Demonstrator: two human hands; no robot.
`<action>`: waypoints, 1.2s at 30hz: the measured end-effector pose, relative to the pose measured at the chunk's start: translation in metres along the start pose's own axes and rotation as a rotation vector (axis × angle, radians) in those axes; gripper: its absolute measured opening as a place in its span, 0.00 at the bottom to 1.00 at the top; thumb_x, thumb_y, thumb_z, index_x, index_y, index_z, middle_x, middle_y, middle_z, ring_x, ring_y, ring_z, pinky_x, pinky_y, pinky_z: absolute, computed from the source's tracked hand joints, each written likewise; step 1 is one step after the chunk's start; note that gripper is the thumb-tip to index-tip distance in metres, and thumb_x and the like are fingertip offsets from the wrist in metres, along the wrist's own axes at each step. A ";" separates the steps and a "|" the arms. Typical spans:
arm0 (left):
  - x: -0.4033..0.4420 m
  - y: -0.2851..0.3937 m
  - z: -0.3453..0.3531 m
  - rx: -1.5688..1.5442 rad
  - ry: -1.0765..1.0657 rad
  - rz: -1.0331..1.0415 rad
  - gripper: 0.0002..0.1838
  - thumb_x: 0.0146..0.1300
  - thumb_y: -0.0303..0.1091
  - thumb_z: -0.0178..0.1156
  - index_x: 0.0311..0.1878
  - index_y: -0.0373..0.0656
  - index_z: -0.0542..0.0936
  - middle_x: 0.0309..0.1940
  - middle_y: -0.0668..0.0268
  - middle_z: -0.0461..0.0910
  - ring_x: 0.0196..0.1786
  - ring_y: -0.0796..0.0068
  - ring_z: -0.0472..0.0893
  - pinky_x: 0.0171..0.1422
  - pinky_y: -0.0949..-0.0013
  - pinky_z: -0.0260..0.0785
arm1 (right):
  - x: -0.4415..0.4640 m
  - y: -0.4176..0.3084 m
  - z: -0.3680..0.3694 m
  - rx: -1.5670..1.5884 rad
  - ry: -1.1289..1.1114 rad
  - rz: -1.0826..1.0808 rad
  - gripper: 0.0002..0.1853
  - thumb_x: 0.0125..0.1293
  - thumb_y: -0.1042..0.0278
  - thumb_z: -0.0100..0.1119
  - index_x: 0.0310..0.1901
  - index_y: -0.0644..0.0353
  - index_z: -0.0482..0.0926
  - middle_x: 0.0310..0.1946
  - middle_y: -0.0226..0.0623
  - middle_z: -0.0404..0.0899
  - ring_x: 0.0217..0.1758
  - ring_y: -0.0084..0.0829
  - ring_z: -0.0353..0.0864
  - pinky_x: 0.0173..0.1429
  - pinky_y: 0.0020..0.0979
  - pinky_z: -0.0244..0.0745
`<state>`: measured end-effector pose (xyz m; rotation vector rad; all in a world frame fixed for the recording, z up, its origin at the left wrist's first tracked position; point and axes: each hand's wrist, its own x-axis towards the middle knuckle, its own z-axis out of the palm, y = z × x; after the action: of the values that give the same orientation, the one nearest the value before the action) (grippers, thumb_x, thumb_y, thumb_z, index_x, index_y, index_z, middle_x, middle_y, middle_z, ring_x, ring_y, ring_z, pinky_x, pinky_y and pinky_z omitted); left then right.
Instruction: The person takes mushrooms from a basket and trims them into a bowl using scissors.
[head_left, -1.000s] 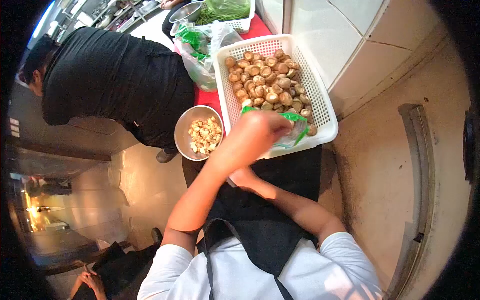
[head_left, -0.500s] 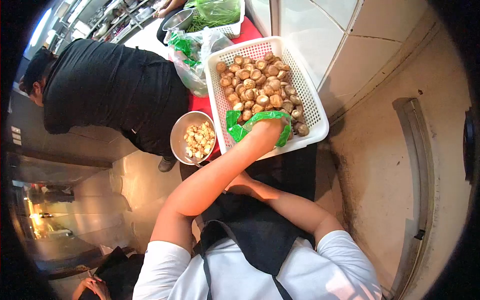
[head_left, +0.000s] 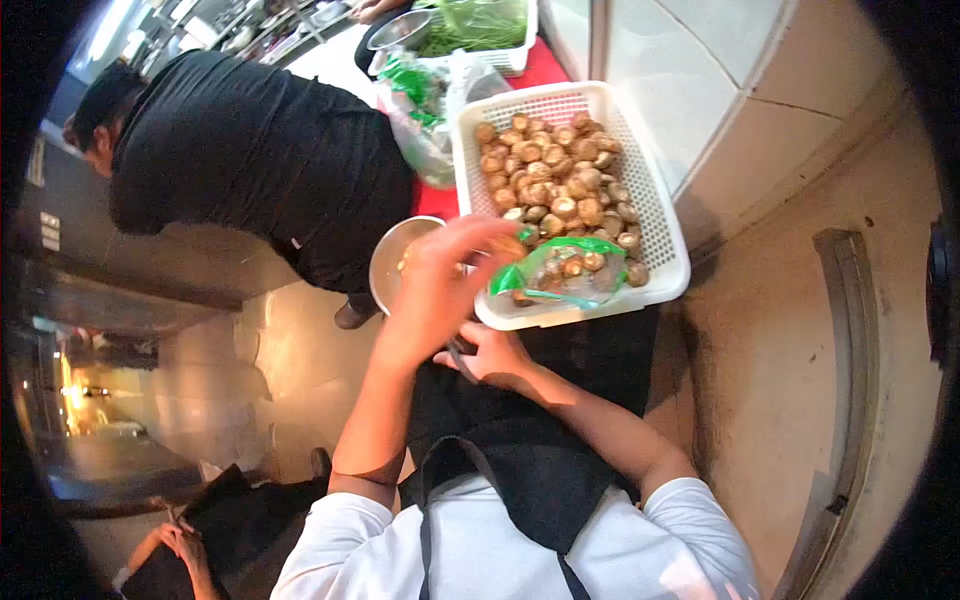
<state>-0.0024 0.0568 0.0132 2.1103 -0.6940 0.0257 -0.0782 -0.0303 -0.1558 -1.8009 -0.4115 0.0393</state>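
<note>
My left hand (head_left: pixel 445 275), slightly blurred, hovers over the near left corner of a white perforated basket (head_left: pixel 662 225), its fingers bent around what looks like a brown mushroom (head_left: pixel 508 246). Below it, my right hand (head_left: pixel 495 355) is closed around a dark, narrow tool, apparently a knife (head_left: pixel 461 361). Many brown mushrooms (head_left: pixel 550 165) fill the basket. At its near end lies a green and clear plastic bag (head_left: pixel 575 285) with several mushrooms inside. A metal bowl (head_left: pixel 385 262), partly behind my left hand, stands left of the basket.
A person in black (head_left: pixel 265 160) bends over at the left. Another plastic bag (head_left: pixel 425 120) and a basket of green vegetables (head_left: pixel 470 38) stand farther back on the red surface (head_left: pixel 437 200). A tiled wall (head_left: pixel 690 90) borders the right side. Someone's hands (head_left: pixel 182 540) show at lower left.
My left hand has come out of the green bag and moved left, uncovering the bag's mushrooms. My right hand and the tool now show. The whole view has shifted slightly.
</note>
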 end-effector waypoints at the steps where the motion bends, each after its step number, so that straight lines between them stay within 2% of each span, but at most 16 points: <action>1: -0.013 -0.020 -0.015 -0.003 0.091 -0.084 0.16 0.69 0.22 0.62 0.59 0.35 0.83 0.47 0.63 0.86 0.46 0.77 0.83 0.53 0.71 0.77 | 0.001 0.006 0.006 0.092 0.004 0.064 0.23 0.57 0.50 0.77 0.47 0.58 0.84 0.33 0.46 0.82 0.41 0.48 0.83 0.47 0.45 0.76; 3: -0.035 -0.049 -0.038 -0.144 0.269 -0.288 0.15 0.72 0.22 0.59 0.60 0.34 0.82 0.48 0.65 0.86 0.46 0.81 0.82 0.53 0.73 0.76 | 0.005 -0.008 0.000 -0.017 0.078 0.077 0.22 0.58 0.50 0.76 0.44 0.58 0.83 0.31 0.45 0.80 0.38 0.48 0.81 0.44 0.46 0.74; 4: -0.045 -0.060 -0.045 -0.114 0.376 -0.336 0.11 0.72 0.24 0.60 0.54 0.33 0.83 0.42 0.63 0.86 0.43 0.79 0.84 0.48 0.70 0.79 | 0.007 -0.004 0.002 -0.138 0.135 -0.042 0.28 0.57 0.50 0.78 0.53 0.60 0.83 0.35 0.45 0.83 0.38 0.45 0.84 0.46 0.41 0.78; 5: -0.056 -0.074 -0.048 -0.163 0.406 -0.392 0.11 0.72 0.24 0.60 0.55 0.33 0.83 0.42 0.63 0.86 0.42 0.79 0.84 0.48 0.71 0.79 | 0.007 -0.005 0.004 -0.152 0.203 -0.083 0.21 0.59 0.50 0.75 0.45 0.57 0.82 0.33 0.47 0.81 0.39 0.51 0.82 0.43 0.49 0.74; 9: -0.096 -0.119 -0.042 -0.349 0.462 -0.576 0.12 0.74 0.26 0.60 0.56 0.31 0.81 0.42 0.62 0.86 0.41 0.79 0.85 0.46 0.74 0.80 | 0.007 -0.013 0.007 -0.249 0.195 -0.065 0.21 0.59 0.52 0.74 0.46 0.58 0.82 0.33 0.45 0.83 0.38 0.51 0.83 0.42 0.48 0.76; 13: -0.108 -0.131 -0.030 -0.409 0.486 -0.581 0.13 0.73 0.27 0.61 0.56 0.30 0.82 0.43 0.61 0.87 0.41 0.78 0.86 0.47 0.73 0.81 | 0.006 -0.008 0.011 -0.442 0.238 -0.176 0.24 0.55 0.57 0.77 0.52 0.57 0.83 0.30 0.38 0.84 0.33 0.41 0.84 0.38 0.42 0.76; 16: -0.109 -0.134 -0.023 -0.401 0.482 -0.592 0.13 0.73 0.27 0.62 0.56 0.29 0.82 0.43 0.60 0.87 0.41 0.78 0.86 0.48 0.73 0.81 | 0.007 -0.002 0.015 -0.453 0.247 -0.170 0.23 0.56 0.54 0.74 0.48 0.59 0.82 0.32 0.44 0.84 0.36 0.48 0.84 0.41 0.46 0.77; 22: -0.107 -0.122 -0.009 -0.262 0.472 -0.589 0.12 0.71 0.26 0.63 0.53 0.32 0.86 0.39 0.64 0.89 0.39 0.80 0.86 0.46 0.73 0.79 | 0.009 0.000 0.014 -0.607 0.259 -0.197 0.24 0.56 0.54 0.72 0.52 0.59 0.83 0.32 0.47 0.82 0.38 0.51 0.82 0.44 0.49 0.76; 25: -0.110 -0.122 -0.006 -0.270 0.456 -0.614 0.13 0.73 0.27 0.62 0.55 0.30 0.84 0.42 0.63 0.87 0.40 0.78 0.85 0.48 0.72 0.81 | 0.009 -0.005 0.010 -0.631 0.238 -0.198 0.24 0.57 0.54 0.71 0.52 0.59 0.83 0.33 0.47 0.81 0.39 0.51 0.82 0.45 0.49 0.76; 28: -0.112 -0.130 -0.006 -0.374 0.527 -0.593 0.12 0.72 0.26 0.62 0.53 0.32 0.86 0.38 0.64 0.88 0.37 0.80 0.85 0.44 0.73 0.79 | 0.008 -0.007 0.010 -0.674 0.221 -0.184 0.24 0.57 0.54 0.71 0.52 0.59 0.82 0.33 0.47 0.82 0.40 0.50 0.82 0.45 0.49 0.76; 36: -0.114 -0.130 -0.006 -0.323 0.512 -0.587 0.12 0.72 0.27 0.62 0.53 0.31 0.85 0.37 0.64 0.88 0.35 0.80 0.84 0.43 0.74 0.79 | 0.007 -0.001 0.010 -0.699 0.155 -0.210 0.26 0.57 0.57 0.69 0.56 0.58 0.78 0.30 0.46 0.81 0.39 0.47 0.83 0.47 0.48 0.76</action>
<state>-0.0345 0.1728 -0.1114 1.8100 0.2213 0.1169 -0.0743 -0.0185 -0.1567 -2.4108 -0.5425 -0.4380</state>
